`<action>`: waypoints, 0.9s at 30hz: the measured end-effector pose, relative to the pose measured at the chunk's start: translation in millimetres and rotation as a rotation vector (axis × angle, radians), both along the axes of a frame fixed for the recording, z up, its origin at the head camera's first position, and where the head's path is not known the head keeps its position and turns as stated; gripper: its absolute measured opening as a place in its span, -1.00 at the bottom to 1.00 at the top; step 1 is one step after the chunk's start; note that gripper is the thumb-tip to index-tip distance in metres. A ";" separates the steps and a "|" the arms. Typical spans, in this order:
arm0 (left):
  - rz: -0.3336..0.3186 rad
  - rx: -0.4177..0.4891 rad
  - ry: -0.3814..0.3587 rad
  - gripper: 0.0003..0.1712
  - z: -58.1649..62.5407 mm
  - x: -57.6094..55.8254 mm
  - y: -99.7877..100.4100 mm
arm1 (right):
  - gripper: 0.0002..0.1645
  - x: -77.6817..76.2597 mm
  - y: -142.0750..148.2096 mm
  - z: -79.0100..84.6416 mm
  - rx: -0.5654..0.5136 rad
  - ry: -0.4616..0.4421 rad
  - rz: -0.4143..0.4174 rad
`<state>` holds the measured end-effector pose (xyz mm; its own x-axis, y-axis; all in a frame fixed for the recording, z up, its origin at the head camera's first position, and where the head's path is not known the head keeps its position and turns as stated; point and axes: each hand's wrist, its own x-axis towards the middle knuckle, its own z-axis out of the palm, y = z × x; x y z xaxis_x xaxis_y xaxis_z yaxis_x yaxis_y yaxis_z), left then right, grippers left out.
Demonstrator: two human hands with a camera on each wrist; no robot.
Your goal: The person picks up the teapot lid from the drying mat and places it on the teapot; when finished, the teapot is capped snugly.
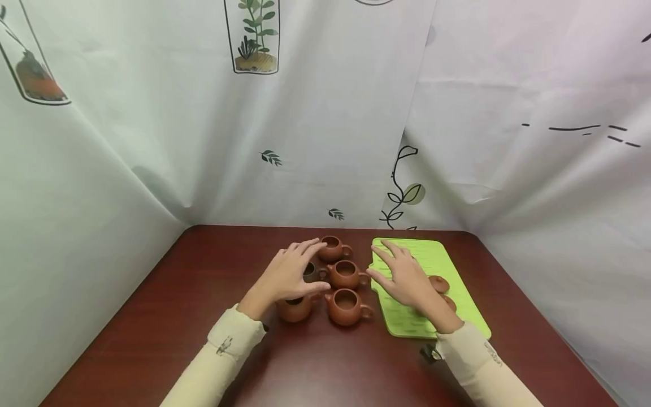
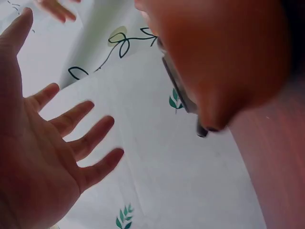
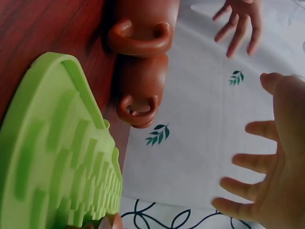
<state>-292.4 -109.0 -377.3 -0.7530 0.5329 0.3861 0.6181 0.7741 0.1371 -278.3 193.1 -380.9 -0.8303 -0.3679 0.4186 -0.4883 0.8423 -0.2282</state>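
In the head view my left hand [image 1: 291, 275] hovers over a cluster of lidless clay teapots, fingers spread, holding nothing. Reddish-brown teapots stand at the front right [image 1: 344, 316] and in the middle [image 1: 348, 282] of the cluster. Another reddish-brown teapot [image 1: 330, 254] sits at the back, and one more [image 1: 294, 312] is partly behind my wrist. Mostly covered by the left hand is a darker teapot [image 1: 309, 277]. My right hand [image 1: 404, 278], also spread and without anything in it, is above the green ridged mat [image 1: 432, 251]. Small brown lids [image 1: 438, 284] lie on that mat, partly hidden by the forearm.
The dark red table [image 1: 218, 254] is bordered by a white printed curtain [image 1: 325, 141] behind and on both sides. In the left wrist view a teapot [image 2: 228, 52] looms close to the camera. Teapot handles [image 3: 143, 40] face the mat in the right wrist view.
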 end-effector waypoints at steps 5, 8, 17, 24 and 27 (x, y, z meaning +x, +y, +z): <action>-0.002 0.061 -0.059 -0.07 -2.0 1.8 -12.9 | -0.24 4.8 7.8 -0.9 -0.085 -0.090 0.038; -0.013 0.078 -0.092 -0.14 -3.6 3.6 -18.6 | -0.30 7.7 12.5 -2.1 -0.139 -0.114 0.054; -0.040 0.130 -0.192 -0.32 -17.9 9.4 -39.2 | -0.57 14.9 30.6 -11.5 -0.233 -0.130 0.089; -0.040 0.132 -0.255 -0.36 -25.2 10.7 -51.8 | -0.64 21.5 48.6 -19.8 -0.233 -0.120 0.039; -0.029 0.116 -0.269 -0.33 -27.0 10.1 -54.4 | -0.65 24.4 56.5 -23.1 -0.231 -0.125 0.009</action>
<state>-282.4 -163.4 -404.3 -0.8218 0.5194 0.2341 0.5689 0.7264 0.3856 -253.9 249.7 -404.1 -0.8778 -0.2824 0.3869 -0.4518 0.7567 -0.4725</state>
